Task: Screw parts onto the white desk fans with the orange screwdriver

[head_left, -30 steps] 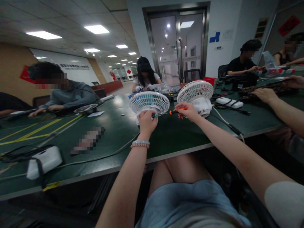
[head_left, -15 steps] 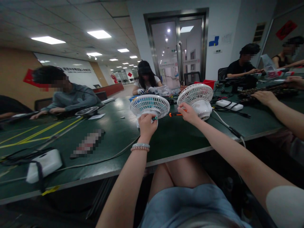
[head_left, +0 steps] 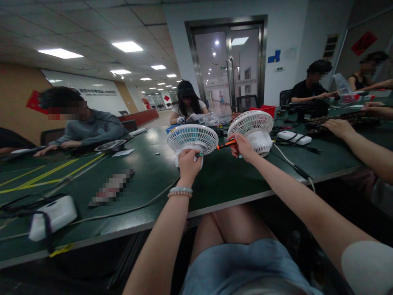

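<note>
My left hand (head_left: 189, 163) grips the base of a small white fan (head_left: 193, 138) with a teal inside, held upright over the dark green table (head_left: 138, 184). My right hand (head_left: 245, 148) holds an orange-handled screwdriver (head_left: 226, 144), its tip pointing left toward the held fan. A second white fan (head_left: 252, 124) stands on the table just behind my right hand.
A white box with a strap (head_left: 50, 213) and a cable lie at the near left. A neighbour's arm (head_left: 359, 145) reaches over cables at the right. Other people sit around the table; a white adapter (head_left: 294, 137) and a red bin (head_left: 264, 109) lie beyond the fans.
My right hand drew back from the held fan, set the screwdriver down on the table briefly, and now holds it raised again. My left hand kept its grip on the fan.
</note>
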A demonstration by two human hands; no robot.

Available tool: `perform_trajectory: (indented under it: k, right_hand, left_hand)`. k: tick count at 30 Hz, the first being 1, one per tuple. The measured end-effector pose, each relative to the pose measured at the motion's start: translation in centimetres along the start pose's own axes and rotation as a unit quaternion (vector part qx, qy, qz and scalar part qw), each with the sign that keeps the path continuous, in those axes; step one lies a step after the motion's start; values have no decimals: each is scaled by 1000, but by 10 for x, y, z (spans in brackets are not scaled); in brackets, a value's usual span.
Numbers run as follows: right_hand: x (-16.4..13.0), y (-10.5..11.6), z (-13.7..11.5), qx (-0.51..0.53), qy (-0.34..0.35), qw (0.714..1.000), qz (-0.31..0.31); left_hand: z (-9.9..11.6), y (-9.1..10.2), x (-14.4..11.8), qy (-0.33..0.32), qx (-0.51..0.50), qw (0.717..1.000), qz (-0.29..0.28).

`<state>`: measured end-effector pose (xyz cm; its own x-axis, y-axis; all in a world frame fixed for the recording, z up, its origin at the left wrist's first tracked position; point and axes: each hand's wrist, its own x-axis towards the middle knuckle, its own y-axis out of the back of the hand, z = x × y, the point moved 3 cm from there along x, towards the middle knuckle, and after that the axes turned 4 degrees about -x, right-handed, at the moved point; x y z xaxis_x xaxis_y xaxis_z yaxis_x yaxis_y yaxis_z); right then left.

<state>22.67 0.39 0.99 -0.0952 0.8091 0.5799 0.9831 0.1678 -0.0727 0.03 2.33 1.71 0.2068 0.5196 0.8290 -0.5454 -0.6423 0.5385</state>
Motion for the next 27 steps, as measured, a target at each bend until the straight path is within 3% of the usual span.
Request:
perform_trajectory:
  k: [6, 11, 19, 27]
  right_hand:
    - [1, 4, 6, -15, 17, 1000, 16]
    - [-1, 4, 5, -108, 51, 992, 47]
    - [-2, 6, 4, -190, 40, 977, 88]
    - [-4, 9, -2, -217, 45, 971, 87]
  left_hand:
    - [1, 1, 0, 7, 3, 1000, -3]
    - [-1, -1, 1, 19, 0, 1000, -6]
    - [0, 0, 1, 23, -5, 1000, -18]
    - [-1, -1, 0, 23, -4, 1000, -21]
